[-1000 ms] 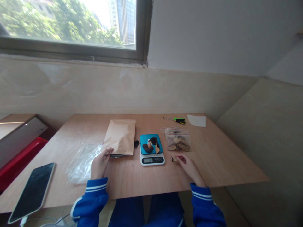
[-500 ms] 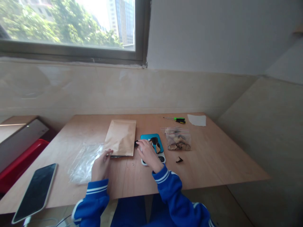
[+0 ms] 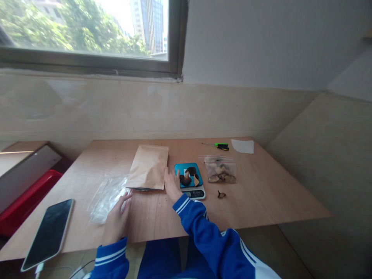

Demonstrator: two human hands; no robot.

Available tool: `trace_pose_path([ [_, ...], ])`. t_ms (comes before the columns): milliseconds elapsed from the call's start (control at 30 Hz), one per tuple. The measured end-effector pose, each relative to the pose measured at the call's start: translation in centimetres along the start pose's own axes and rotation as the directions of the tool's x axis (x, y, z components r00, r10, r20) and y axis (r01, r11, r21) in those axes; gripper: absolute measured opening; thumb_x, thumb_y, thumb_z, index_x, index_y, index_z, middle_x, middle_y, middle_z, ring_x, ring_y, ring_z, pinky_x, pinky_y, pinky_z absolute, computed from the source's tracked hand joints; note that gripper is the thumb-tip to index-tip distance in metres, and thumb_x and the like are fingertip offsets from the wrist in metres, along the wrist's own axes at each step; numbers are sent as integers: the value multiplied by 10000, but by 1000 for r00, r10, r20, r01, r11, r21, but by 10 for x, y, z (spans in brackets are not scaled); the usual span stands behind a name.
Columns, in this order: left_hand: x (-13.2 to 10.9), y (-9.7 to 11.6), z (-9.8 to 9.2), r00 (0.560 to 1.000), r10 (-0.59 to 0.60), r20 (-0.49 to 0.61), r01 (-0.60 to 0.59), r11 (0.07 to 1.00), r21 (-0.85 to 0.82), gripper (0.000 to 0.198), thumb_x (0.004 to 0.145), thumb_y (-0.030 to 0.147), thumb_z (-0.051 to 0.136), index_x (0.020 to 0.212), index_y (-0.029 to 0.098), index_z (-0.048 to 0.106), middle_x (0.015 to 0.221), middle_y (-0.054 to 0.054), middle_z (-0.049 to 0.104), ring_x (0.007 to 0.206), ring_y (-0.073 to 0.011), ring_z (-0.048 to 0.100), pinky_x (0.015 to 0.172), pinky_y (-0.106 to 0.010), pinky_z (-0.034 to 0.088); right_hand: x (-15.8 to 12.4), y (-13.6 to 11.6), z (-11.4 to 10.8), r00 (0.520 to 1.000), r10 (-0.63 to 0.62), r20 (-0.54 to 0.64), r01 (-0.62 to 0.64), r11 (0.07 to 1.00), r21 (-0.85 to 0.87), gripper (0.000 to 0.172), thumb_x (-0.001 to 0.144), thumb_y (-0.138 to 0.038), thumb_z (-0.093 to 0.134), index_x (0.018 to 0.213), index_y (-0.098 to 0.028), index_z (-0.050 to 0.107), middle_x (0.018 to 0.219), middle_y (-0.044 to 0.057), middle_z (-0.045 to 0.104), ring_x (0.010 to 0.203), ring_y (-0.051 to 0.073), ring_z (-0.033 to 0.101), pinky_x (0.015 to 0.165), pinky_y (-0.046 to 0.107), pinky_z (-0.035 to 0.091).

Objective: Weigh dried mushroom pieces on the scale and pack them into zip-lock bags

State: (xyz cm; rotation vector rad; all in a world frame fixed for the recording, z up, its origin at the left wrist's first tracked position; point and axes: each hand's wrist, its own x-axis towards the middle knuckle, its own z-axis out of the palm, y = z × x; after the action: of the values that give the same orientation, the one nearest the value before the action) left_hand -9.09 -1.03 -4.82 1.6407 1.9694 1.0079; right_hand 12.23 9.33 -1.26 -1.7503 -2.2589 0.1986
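Wooden worktop (image 3: 261,193). Kraft-paper pouch (image 3: 149,166), lying flat. Digital scale (image 3: 193,193), right of it. Left hand (image 3: 116,217), near the pouch's lower-left corner; grip spread. Right hand (image 3: 173,186), between pouch and scale; grip cannot be told. Dried mushroom pieces (image 3: 185,180), on the scale; loose piece (image 3: 221,195), on the worktop.

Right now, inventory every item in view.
Table: 1, brown, centre
Paper pouch: 1, brown, left centre
Kitchen scale: 1, white, blue, centre
Dried pieces: several, brown, tan, on scale
Zip bag: at least 1, clear, right
Loose piece: 1, brown, right of scale
Plastic bag: 1, clear, left
Screwdrivers: apparently 2, green, black, rear
Paper: 1, white, rear right
Touchscreen: 1, black, front left
Cables: several, white, black, lower left
Seat: 1, red, far left
Window: 1, grey, upper left
Left grip: 1, blue sleeve, near pouch
Right grip: 1, blue sleeve, by scale
Trousers: 1, blue, bottom
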Motion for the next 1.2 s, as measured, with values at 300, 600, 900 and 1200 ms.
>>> trace_pose_path([
  [300,0,-8,-5,998,-64,-19,64,997,42,445,824,531,458,1117,252,643,1330,-75,595,1178,-299,588,902,-385,524,8,46,-63,985,-174,1,173,980,99,177,840,-152,594,1002,-223,605,1046,58,677,1035,253,541,976,446,300],
  [600,-1,-44,3,999,-36,-11,37,998,59,504,731,506,503,1089,169,612,1275,-154,617,1213,-312,558,1026,-442,439,22,99,-59,992,-114,63,100,977,190,231,787,-123,662,1010,-186,663,1099,97,694,1081,275,578,964,471,339],
  [900,-2,-31,-11,979,-202,8,201,976,80,417,773,515,489,1019,231,669,1175,-81,689,962,-276,680,828,-372,527,-28,124,-91,976,-2,-216,85,923,375,237,914,-233,454,1058,-195,638,1097,93,664,1086,234,573,983,410,410],
  [1200,-3,28,-25,819,-227,-526,318,944,88,273,773,434,538,851,197,645,816,-72,674,770,-263,621,747,-386,468,-82,41,-84,992,-122,-13,96,707,701,212,937,-226,451,1000,-207,652,1024,56,674,1001,188,615,902,338,465],
])
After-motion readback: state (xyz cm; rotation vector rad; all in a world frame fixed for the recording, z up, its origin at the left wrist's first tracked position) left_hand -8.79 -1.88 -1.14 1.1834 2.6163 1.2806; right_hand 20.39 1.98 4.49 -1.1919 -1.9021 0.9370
